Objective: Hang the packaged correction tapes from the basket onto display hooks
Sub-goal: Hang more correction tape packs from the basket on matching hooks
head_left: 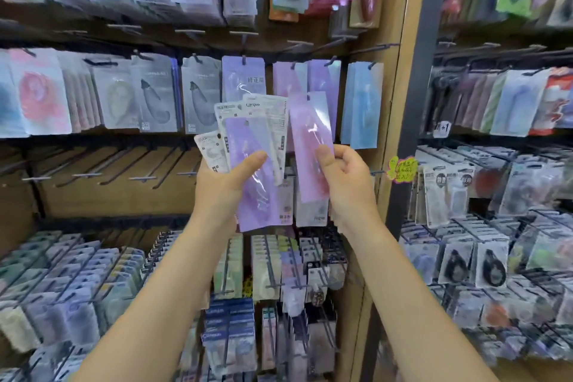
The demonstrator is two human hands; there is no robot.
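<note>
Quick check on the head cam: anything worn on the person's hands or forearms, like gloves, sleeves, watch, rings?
Nothing worn that shows. The left hand and right hand are both bare, no gloves. Both forearms are bare up to the bottom edge of the frame, with no sleeve cuff in view. No watch, bracelet or ring shows on wrists or fingers.

Packaged correction tapes, fanned and single, before the hooks

Fan of packets [248,146] raised left of centre: lilac pack in front, tilted, white packs spread behind it. Just right, apart from the fan, single pink pack [310,146], long, glossy, nearly upright. Farther back, display hooks [93,169] in a bare row at left; above, lilac pack already hung [243,77].
</note>
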